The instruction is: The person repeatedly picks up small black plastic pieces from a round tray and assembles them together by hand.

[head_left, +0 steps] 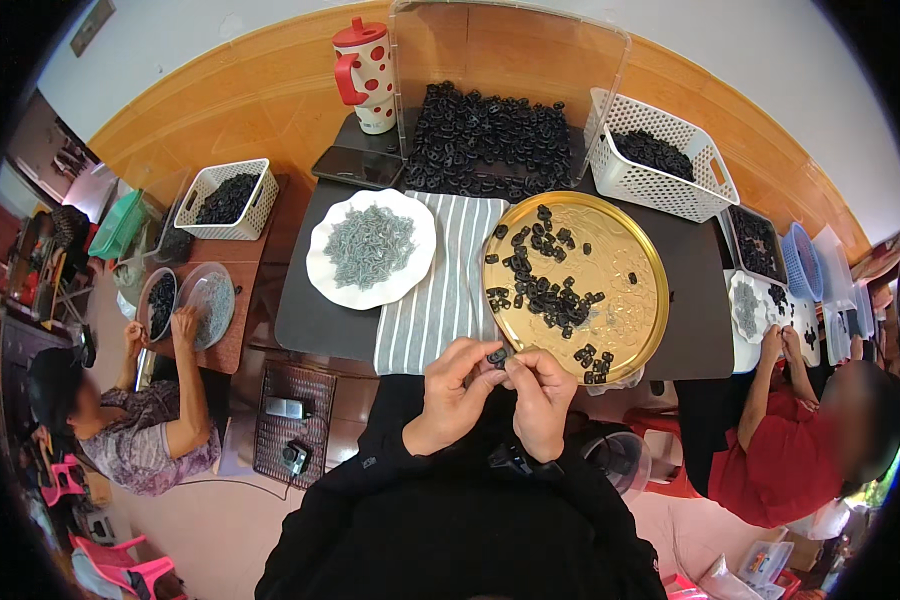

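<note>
Just in front of the table edge, my left hand [452, 396] pinches a small black plastic part [497, 356] between thumb and fingers. My right hand [541, 402] meets it from the other side, thumb and fingertips pressed together by the part; anything in that pinch is too small to make out. Beyond my right hand lies a round gold tray [638, 235] with scattered black parts [545, 300] on it. A striped grey-and-white cloth [435, 325] covers the table left of the tray. Partly on the cloth stands a white scalloped plate [322, 262] heaped with grey metal screws [370, 247].
A clear bin [510, 45] of black parts stands at the back, beside a spotted tumbler [366, 80] and dark phone [358, 167]. A white basket [660, 185] is back right. Co-workers sit at left [145, 430] and right [785, 450], handling small parts.
</note>
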The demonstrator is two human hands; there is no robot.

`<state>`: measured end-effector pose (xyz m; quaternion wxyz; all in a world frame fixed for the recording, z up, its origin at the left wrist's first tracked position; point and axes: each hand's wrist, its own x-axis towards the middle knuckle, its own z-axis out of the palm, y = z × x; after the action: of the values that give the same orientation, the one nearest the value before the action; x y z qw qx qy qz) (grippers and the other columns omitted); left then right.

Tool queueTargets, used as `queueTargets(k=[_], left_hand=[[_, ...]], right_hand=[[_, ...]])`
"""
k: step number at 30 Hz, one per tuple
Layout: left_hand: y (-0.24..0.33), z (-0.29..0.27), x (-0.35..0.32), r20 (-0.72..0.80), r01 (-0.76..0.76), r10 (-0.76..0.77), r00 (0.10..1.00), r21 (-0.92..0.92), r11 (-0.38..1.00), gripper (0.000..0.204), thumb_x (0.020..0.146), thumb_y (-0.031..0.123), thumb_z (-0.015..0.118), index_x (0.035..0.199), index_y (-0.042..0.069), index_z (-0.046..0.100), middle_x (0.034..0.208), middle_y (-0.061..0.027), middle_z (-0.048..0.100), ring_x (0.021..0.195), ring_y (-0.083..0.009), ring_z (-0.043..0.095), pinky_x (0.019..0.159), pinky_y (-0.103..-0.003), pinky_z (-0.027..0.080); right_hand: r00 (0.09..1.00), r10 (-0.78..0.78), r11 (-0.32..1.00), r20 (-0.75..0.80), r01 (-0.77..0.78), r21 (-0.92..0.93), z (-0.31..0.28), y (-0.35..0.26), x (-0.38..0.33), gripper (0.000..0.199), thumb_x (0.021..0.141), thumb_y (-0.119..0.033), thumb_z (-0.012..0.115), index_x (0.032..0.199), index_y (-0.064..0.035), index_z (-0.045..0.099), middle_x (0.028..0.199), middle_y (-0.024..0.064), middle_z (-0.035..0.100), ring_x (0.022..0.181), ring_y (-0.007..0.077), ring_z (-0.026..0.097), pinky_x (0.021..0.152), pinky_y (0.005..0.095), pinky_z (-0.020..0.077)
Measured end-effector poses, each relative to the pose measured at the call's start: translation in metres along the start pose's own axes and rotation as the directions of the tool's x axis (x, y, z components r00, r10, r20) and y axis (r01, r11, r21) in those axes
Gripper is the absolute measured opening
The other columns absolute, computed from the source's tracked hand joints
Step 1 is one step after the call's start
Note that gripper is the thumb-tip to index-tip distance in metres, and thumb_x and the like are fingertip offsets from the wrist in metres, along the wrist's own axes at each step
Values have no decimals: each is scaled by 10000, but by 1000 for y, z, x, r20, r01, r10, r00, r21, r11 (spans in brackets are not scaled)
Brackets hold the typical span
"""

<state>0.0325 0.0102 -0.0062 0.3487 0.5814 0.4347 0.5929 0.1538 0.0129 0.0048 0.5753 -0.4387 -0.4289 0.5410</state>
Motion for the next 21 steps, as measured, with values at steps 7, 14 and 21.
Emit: queueTargets(k=[7,14,21], left_hand=[[-1,3,-3,-32,-44,46,998,52,998,315,789,-79,640,1096,-16,618,830,-93,572,688,-156,572,617,-250,474],[1,2,0,-18,-114,116,993,62,992,305,801,-73,629,1103,-34,606,831,-107,575,695,-167,575,618,-257,474],[5,-14,8,153,76,-59,986,-105,992,289,819,-43,621,1107,-30,607,832,-84,560,703,-135,539,629,-238,435]], right_hand=[[997,-50,998,-56,52,46,7,0,-4,77,864,50,545,804,31,590,722,20,583,644,61,511,612,200,410],[998,-50,997,-24,52,64,5,4,-4,66,882,32,550,829,25,588,763,23,577,684,69,528,646,202,428],[981,85,985,174,-109,132,-10,-4,5,19,892,11,574,890,28,583,808,29,579,729,78,533,660,208,431]])
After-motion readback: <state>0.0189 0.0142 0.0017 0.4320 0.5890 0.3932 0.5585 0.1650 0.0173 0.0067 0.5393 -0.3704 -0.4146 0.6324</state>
